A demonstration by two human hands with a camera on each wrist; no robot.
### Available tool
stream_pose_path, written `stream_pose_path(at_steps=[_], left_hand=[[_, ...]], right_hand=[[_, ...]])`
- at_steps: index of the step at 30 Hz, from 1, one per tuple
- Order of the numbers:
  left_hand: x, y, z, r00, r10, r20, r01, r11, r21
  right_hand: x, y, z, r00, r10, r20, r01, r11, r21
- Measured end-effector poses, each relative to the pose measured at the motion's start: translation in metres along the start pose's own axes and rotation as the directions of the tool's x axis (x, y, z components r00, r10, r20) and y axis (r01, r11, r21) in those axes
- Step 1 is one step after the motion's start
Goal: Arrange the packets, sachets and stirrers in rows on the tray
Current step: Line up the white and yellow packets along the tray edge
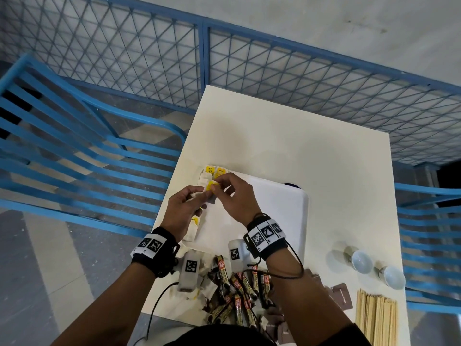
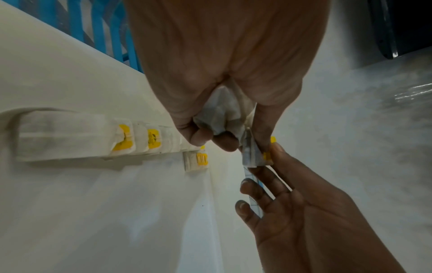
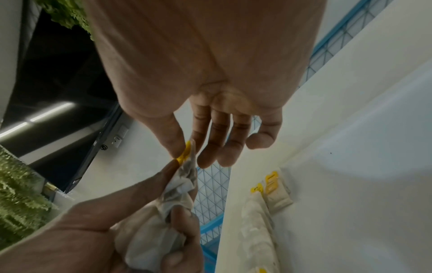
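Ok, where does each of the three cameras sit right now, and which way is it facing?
Head: worn on the head, looking down at the table, tray, both forearms and hands.
Left wrist: under the left hand, looking along it at the bunch of tea bags it holds and the row of bags on the tray.
Right wrist: under the right hand, looking along its fingers pinching a tea bag's yellow tag.
Shared: both wrist views show the other hand and the pinched bag.

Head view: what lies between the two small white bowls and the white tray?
In the head view, only bare cream tabletop lies between the two small white bowls and the white tray.
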State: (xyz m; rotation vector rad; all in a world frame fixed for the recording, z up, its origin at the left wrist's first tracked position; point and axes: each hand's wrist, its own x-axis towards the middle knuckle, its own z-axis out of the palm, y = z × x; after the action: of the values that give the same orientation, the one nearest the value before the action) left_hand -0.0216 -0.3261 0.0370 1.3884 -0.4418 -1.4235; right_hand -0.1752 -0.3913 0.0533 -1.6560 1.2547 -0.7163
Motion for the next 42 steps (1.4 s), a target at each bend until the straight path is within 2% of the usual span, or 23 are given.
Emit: stream_pose_path(at_steps=[4, 9, 12, 18, 22, 26, 30, 36, 42], left_hand=[[0.004, -0.004, -0.006, 1.0, -0.023, 0.007, 0.023, 1.0, 0.017], [0.013, -0.009, -0.018, 0.993, -0.115, -0.029, 0.116, 0.993, 0.026], [0.017, -0.012, -0.029, 0.993, -0.111, -0.032, 0.113, 0.991, 0.071], [0.026, -0.008, -0.038, 0.992, -0.112, -0.05, 0.117, 0.988, 0.098], [0.034, -0.01, -0.046, 0.995, -0.094, -0.039, 0.099, 0.985, 0.144], [0.039, -0.009, -0.048, 0.994, -0.088, -0.057, 0.097, 0.981, 0.167], [0.041, -0.008, -0.049, 0.994, -0.088, -0.058, 0.097, 0.979, 0.181], [0.041, -0.005, -0.048, 0.993, -0.096, -0.071, 0.106, 0.982, 0.154], [0.038, -0.002, -0.043, 0.992, -0.092, -0.082, 0.102, 0.987, 0.122]], right_hand=[[0.003, 0.006, 0.004, 0.999, 0.04, 0.03, -0.04, 0.999, -0.013], [0.021, 0.024, 0.001, 0.99, 0.132, -0.053, -0.135, 0.989, -0.052], [0.03, 0.04, 0.005, 0.978, 0.197, -0.069, -0.204, 0.973, -0.11], [0.044, 0.065, 0.029, 0.956, 0.292, 0.003, -0.282, 0.926, -0.25], [0.049, 0.068, 0.039, 0.945, 0.327, -0.027, -0.321, 0.905, -0.278], [0.052, 0.069, 0.044, 0.948, 0.307, -0.083, -0.316, 0.879, -0.358], [0.054, 0.067, 0.046, 0.935, 0.331, -0.13, -0.355, 0.874, -0.332], [0.057, 0.064, 0.048, 0.905, 0.391, -0.169, -0.42, 0.885, -0.201], [0.045, 0.059, 0.037, 0.883, 0.393, -0.256, -0.421, 0.905, -0.062]])
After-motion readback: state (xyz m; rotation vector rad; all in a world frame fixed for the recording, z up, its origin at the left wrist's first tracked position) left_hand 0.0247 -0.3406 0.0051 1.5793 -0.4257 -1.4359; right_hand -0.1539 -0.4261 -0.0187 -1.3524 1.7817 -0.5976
